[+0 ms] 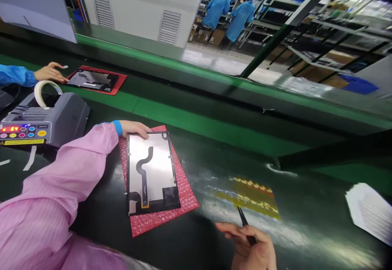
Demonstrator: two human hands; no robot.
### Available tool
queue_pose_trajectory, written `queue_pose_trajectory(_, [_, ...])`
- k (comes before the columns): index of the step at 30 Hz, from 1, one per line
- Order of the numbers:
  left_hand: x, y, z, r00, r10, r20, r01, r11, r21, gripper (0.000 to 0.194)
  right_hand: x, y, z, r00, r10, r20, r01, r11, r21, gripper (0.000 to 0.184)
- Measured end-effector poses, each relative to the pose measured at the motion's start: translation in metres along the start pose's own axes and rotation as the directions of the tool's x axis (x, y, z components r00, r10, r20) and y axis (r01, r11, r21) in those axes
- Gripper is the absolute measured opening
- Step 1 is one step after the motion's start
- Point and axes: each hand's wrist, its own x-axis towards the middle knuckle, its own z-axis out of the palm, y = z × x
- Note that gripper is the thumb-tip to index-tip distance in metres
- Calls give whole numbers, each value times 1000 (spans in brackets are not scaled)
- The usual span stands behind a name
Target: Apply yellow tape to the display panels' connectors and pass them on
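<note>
A display panel [159, 172] with a silver back, black edges and a dark curved flex cable [141, 168] lies on a sheet of red bubble wrap [186, 196]. My left hand [136, 128] grips the panel's far left corner, thumb on its top face and the other fingers mostly hidden. A blue band circles that wrist. Black tweezers [245, 220] are held in my right hand [252, 243], their tips pointing at the near edge of a yellow film sheet [260, 200] with small adhesive pieces on it. Whether the tips touch the film I cannot tell.
A grey tape dispenser [70, 115] with a tape roll [41, 94] stands left. Beyond it, a co-worker's hand [50, 73] is at another panel [92, 80] on red wrap. White sheets [369, 213] lie far right. A dark post [330, 156] reaches in from the right.
</note>
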Motion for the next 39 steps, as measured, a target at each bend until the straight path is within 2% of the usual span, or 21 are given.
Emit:
queue_pose_trajectory(4, [25, -4, 6, 996, 81, 33, -84, 988, 127, 36, 4, 5, 2, 987, -47, 156, 37, 997, 64, 58])
queue_pose_trajectory(6, [26, -8, 1, 992, 121, 26, -124, 974, 191, 36, 6, 5, 6, 968, -16, 249, -5, 997, 83, 48])
queue_pose_trajectory(8, [14, -12, -5, 987, 158, 10, -155, 955, 255, 32, 7, 1, 12, 949, 72, 307, -103, 991, 86, 31])
queue_pose_trajectory(10, [-12, -15, -9, 982, 188, 8, -182, 935, 303, 28, 9, -4, 20, 909, 137, 393, -185, 979, 87, 24])
queue_pose_trajectory(12, [-48, -17, -7, 965, 258, 52, -260, 901, 348, 29, 12, -8, 30, 849, 165, 503, -238, 968, 83, 25])
queue_pose_trajectory(15, [-105, -19, 7, 881, 424, 210, -473, 774, 422, 33, 16, -9, 45, 745, 212, 633, -312, 949, 49, 23])
queue_pose_trajectory(18, [-147, -23, 30, 865, 407, 294, -501, 740, 449, 34, 16, -5, 57, 659, 288, 695, -374, 927, -29, 17])
queue_pose_trajectory(21, [-169, -33, 50, 870, 373, 322, -489, 737, 467, 38, 13, -3, 65, 604, 326, 727, -394, 915, -83, 18])
queue_pose_trajectory(23, [-175, -41, 58, 858, 391, 332, -511, 713, 480, 38, 12, -3, 68, 593, 330, 735, -376, 920, -110, 19])
queue_pose_trajectory(26, [-176, -48, 63, 837, 430, 338, -547, 679, 490, 33, 9, -6, 71, 606, 337, 720, -336, 930, -153, 19])
queue_pose_trajectory(30, [-173, -48, 64, 845, 427, 321, -534, 697, 478, 39, 4, -8, 72, 642, 312, 700, -265, 947, -180, 14])
queue_pose_trajectory(37, [-170, -45, 64, 855, 408, 319, -516, 725, 456, 48, 0, -7, 68, 657, 274, 703, -142, 960, -241, 11])
queue_pose_trajectory(39, [-170, -45, 64, 858, 401, 323, -511, 730, 454, 45, -1, -7, 67, 662, 259, 704, -126, 963, -237, 12])
